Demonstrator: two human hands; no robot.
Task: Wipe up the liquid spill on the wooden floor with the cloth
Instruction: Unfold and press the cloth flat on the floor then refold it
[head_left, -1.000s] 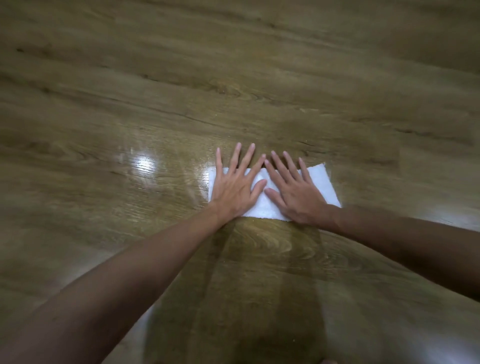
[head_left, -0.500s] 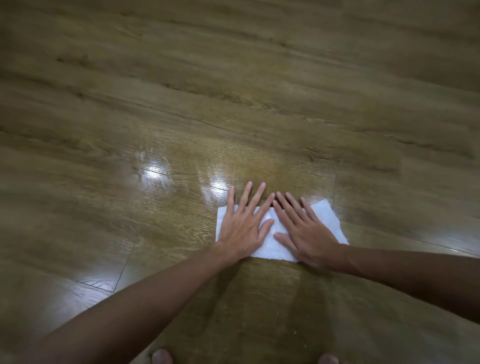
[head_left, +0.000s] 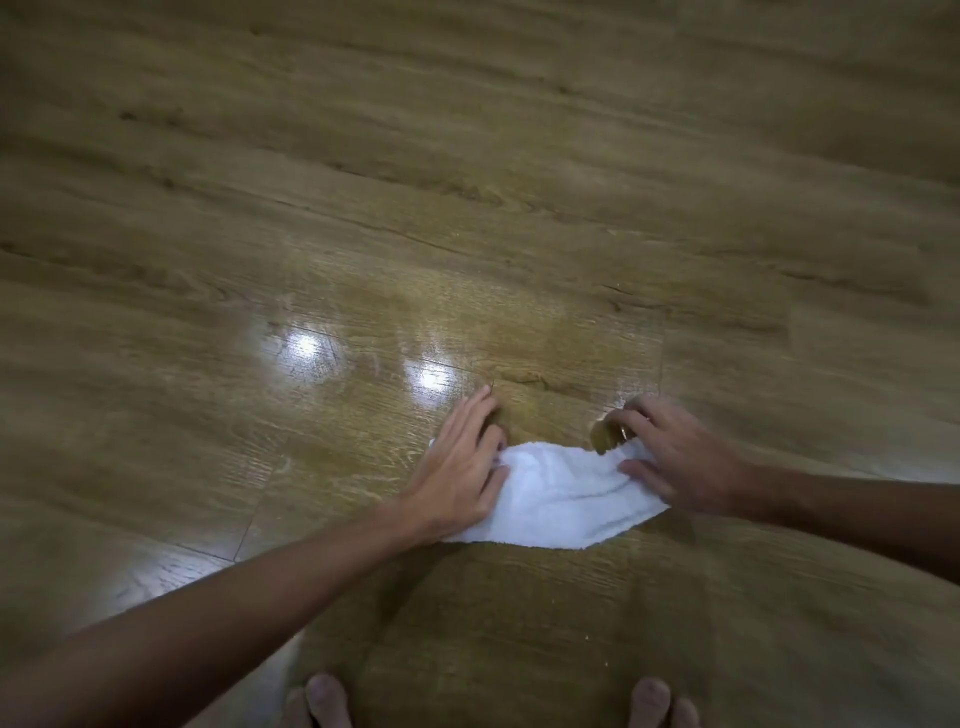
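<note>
A white cloth (head_left: 561, 499) lies bunched on the wooden floor (head_left: 519, 156), sagging in a curve between my hands. My left hand (head_left: 460, 473) covers its left end, the thumb tucked against the fabric and the fingers pointing away from me. At the right end, my right hand (head_left: 680, 460) grips the cloth with curled fingers and the thumb pressed on it. A wet, glossy patch of spill (head_left: 493, 338) spreads on the planks just beyond the cloth, with two bright light reflections in it.
My bare toes (head_left: 324, 696) show at the bottom edge, left foot and right foot (head_left: 652, 699). A dark shadow falls on the floor between the cloth and my feet. Only plank flooring surrounds the cloth.
The hands lay flat side by side on the spread cloth, sliding it toward me. Now they have parted to its two ends and the cloth has bunched up.
</note>
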